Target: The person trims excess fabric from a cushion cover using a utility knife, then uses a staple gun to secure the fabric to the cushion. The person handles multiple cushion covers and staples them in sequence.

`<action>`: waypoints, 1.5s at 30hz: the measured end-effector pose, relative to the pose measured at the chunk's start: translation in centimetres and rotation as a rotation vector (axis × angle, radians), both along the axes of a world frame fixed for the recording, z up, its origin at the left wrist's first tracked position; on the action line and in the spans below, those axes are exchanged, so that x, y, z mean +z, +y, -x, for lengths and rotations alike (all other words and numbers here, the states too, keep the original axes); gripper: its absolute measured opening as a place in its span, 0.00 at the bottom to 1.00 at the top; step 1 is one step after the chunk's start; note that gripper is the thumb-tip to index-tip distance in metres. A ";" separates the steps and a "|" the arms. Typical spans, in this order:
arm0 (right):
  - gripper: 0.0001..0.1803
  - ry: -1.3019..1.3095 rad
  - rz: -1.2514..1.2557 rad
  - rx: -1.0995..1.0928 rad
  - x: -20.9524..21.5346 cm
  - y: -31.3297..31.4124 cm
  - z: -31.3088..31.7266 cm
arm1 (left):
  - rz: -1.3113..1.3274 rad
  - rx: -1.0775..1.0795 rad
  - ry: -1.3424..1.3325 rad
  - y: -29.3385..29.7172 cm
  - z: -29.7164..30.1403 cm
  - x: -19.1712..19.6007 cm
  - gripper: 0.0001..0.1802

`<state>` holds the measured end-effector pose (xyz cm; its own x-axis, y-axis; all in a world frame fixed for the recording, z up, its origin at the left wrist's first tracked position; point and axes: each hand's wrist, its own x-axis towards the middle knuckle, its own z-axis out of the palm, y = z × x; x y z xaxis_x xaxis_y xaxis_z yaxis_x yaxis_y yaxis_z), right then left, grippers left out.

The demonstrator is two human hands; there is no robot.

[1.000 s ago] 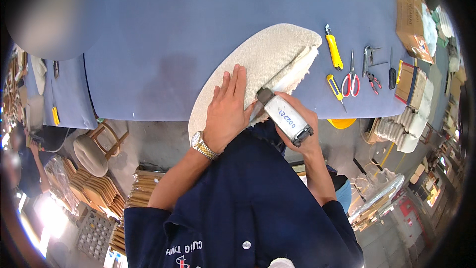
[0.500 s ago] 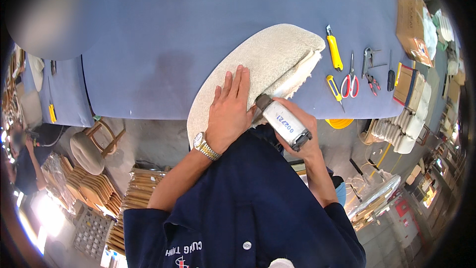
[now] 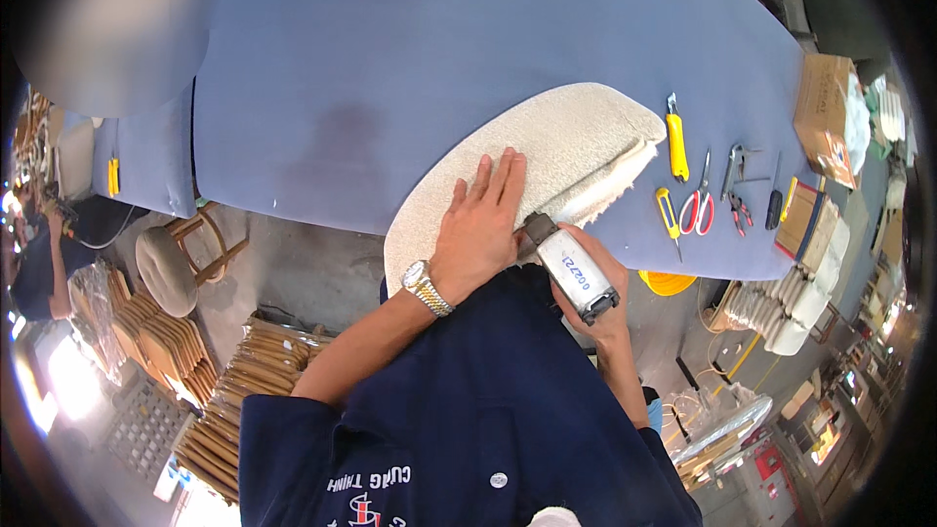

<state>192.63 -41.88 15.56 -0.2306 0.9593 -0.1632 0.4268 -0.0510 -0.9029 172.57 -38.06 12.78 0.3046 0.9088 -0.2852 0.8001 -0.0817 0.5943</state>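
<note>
From where I stand, the blue-covered table (image 3: 371,59) fills most of the view, and the cream padded panel (image 3: 488,171) lies on it, its near end jutting past the edge toward the wearer's dark shirt. I'd guess it's light for its breadth, stiff at the core and soft on top, the nubby cloth giving good grip rather than sliding. Its right side shows a loose, frayed edge with white wadding; that I'd treat as the delicate part, easily pulled out of line. Better to take hold of the smooth, rounded far side, or press flat on the middle.

The left hand (image 3: 483,231) does just that, palm down, fingers stretched out. The right hand (image 3: 609,265) is wrapped around a white-bodied power tool (image 3: 576,273), its dark nose beside the frayed edge (whether it actually touches, I can't tell from here). That tool looks the denser object, best held by its body.

Right of the panel lie red-handled scissors (image 3: 697,215) and, smaller, a yellow-handled knife (image 3: 668,213).
</note>
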 end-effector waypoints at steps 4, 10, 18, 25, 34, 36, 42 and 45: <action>0.33 0.017 0.045 -0.033 -0.5 -0.1 0.5 | 0.015 0.008 0.007 0.4 0.0 -0.1 0.51; 0.33 0.042 -0.045 -0.044 -0.6 -1.2 0.4 | 0.037 0.001 -0.023 0.3 0.2 -0.2 0.52; 0.32 -0.023 0.039 -0.005 0.7 -0.9 1.0 | -0.078 0.085 -0.013 -1.1 -0.8 -1.1 0.48; 0.28 -0.062 -0.036 0.028 -2.0 -2.5 0.1 | 0.152 -0.189 -0.110 1.3 1.4 1.1 0.51; 0.29 0.008 0.080 -0.054 -5.0 -2.9 -1.1 | 0.412 0.025 -0.420 0.5 6.3 -7.5 0.41; 0.29 -0.009 -0.118 -0.019 -5.5 -2.9 -0.8 | 0.360 -0.035 -0.440 0.0 5.9 -6.3 0.41; 0.34 0.036 -0.076 -0.021 -1.5 -1.6 0.9 | 0.115 -0.015 -0.165 -2.4 3.5 -1.5 0.52; 0.35 0.022 -0.076 -0.021 -1.6 -1.6 1.3 | 0.113 0.042 -0.045 -2.6 3.2 -0.1 0.53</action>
<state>191.35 -43.44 13.99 -0.2125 0.9735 -0.0844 0.4066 0.0095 -0.9136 169.39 -40.63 12.68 0.2816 0.8837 -0.3738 0.7738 0.0212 0.6331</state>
